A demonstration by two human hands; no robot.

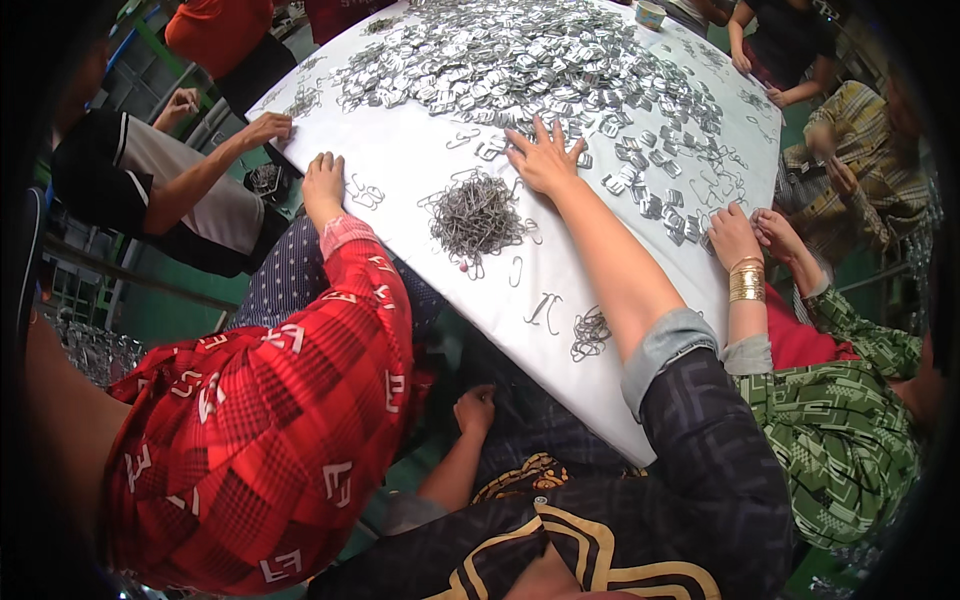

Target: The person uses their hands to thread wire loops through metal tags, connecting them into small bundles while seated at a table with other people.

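My right hand (545,160) stretches far across the white table, fingers spread. Its fingertips reach the near edge of a large heap of small flat silver metal buckles (520,55). Close to my right wrist lies a dense pile of bent wire hooks (475,215). Low beside the table edge, over my lap, is my left hand (475,410), its fingers curled closed. Whatever it may hold is too small to make out. Nearer to me on the table are a few loose long hooks (543,313) and a small cluster of wire pieces (590,332).
Co-workers sit close on both sides. A person in a red checked sleeve (365,290) rests a hand (323,187) on the left table edge. At right, a person in green (830,430) works with both hands. A small tub (650,14) stands at the far side.
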